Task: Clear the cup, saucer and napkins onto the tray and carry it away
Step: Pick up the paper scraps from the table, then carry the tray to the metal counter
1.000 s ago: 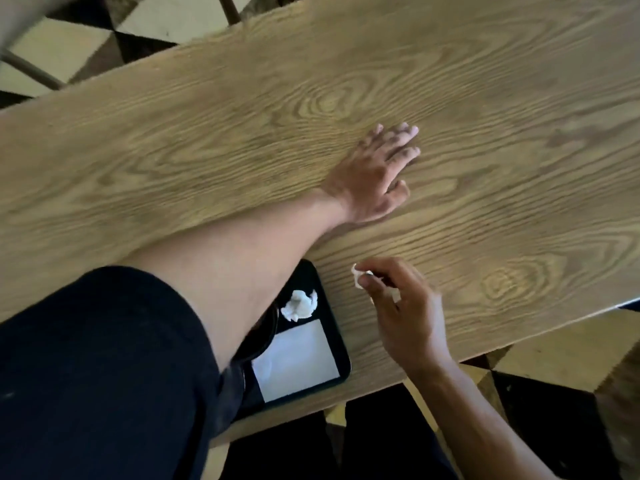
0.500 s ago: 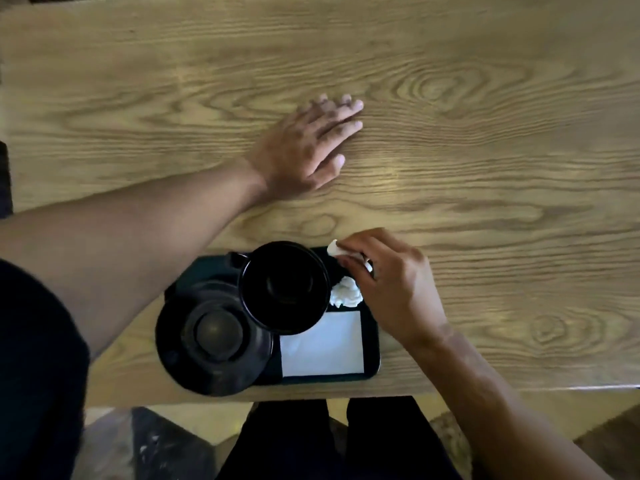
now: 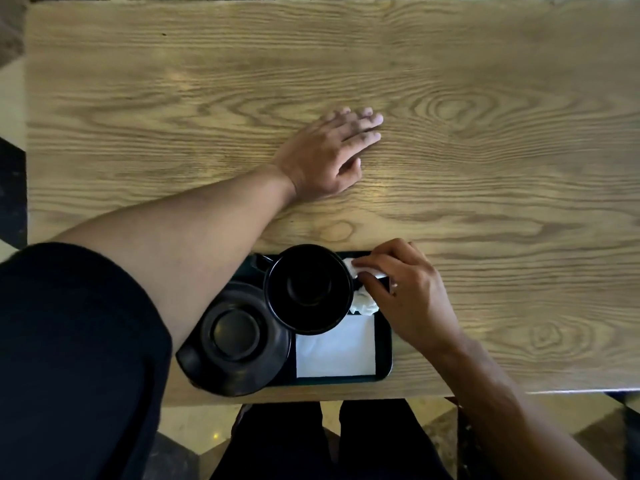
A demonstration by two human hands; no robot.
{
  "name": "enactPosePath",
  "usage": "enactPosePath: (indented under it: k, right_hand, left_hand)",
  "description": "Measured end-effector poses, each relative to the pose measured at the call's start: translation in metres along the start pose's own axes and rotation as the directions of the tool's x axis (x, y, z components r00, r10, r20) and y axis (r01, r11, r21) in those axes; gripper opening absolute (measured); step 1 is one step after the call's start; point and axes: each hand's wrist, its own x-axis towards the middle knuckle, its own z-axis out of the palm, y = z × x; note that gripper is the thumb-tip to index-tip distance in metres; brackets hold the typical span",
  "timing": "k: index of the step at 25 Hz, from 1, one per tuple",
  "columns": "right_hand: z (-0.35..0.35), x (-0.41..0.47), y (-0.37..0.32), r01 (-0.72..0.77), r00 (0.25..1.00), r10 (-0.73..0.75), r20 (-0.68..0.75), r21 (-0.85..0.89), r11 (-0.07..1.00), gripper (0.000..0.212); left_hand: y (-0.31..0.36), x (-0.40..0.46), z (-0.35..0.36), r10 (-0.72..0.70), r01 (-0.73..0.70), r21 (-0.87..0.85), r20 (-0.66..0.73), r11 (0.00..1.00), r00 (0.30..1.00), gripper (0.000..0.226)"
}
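Note:
A dark tray [image 3: 383, 348] lies at the near edge of the wooden table [image 3: 485, 133]. On it stand a black cup [image 3: 308, 289] and, to its left, a black saucer [image 3: 235, 339] that overhangs the tray's left side. A flat white napkin [image 3: 336, 348] lies on the tray's right half, with a crumpled napkin [image 3: 363, 304] just above it. My right hand [image 3: 408, 292] hovers over the tray's far right corner, pinching a small crumpled napkin piece [image 3: 353, 266]. My left hand [image 3: 329, 154] rests flat on the table beyond the tray, fingers spread.
Below the table's near edge I see my dark trousers [image 3: 311, 441] and a tiled floor [image 3: 194, 424]. The table's left edge [image 3: 27, 133] borders a dark and pale patterned floor.
The view has swung so the whole tray shows. My right hand has carried the napkin piece from the bare table to above the tray's far right corner. My left hand stays flat.

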Motion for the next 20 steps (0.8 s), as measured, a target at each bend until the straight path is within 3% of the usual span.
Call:
enactPosePath:
  k: [5, 8, 11, 13, 16, 18, 20]
  right_hand:
    - [-0.007, -0.013, 0.003, -0.102, 0.984, 0.112, -0.137, 0.079, 0.992, 0.021]
    - [-0.005, -0.031, 0.018, -0.102, 0.978, 0.092, -0.187, -0.047, 0.994, 0.028]
    - [-0.002, -0.060, 0.031, -0.067, 0.993, 0.048, -0.107, -0.178, 0.982, 0.035]
    - [-0.001, -0.079, 0.033, -0.081, 0.997, 0.078, -0.022, -0.271, 0.959, 0.042]
    - [-0.002, -0.108, 0.013, -0.198, 0.968, 0.239, 0.080, -0.344, 0.918, 0.053]
    - [-0.001, -0.120, 0.001, -0.287, 0.926, 0.353, 0.132, -0.361, 0.887, 0.055]
    - [0.002, -0.130, -0.004, -0.331, 0.888, 0.434, 0.151, -0.444, 0.832, 0.048]
  left_hand:
    - [-0.001, -0.002, -0.001, -0.018, 0.020, -0.023, 0.080, 1.000, 0.997, 0.052]
    - [0.008, -0.010, -0.017, -0.118, 0.136, -0.094, 0.177, 0.986, 0.977, 0.053]
    - [0.012, -0.055, -0.044, -0.316, 0.339, -0.179, 0.146, 0.924, 0.938, 0.034]
    - [0.014, -0.104, -0.065, -0.498, 0.522, -0.228, 0.157, 0.822, 0.853, 0.031]
    - [0.036, -0.197, -0.089, -0.772, 0.788, -0.237, 0.179, 0.568, 0.610, 0.034]
    - [0.059, -0.259, -0.096, -0.857, 0.866, -0.252, 0.185, 0.431, 0.481, 0.037]
    - [0.087, -0.309, -0.094, -0.872, 0.890, -0.250, 0.225, 0.380, 0.435, 0.043]
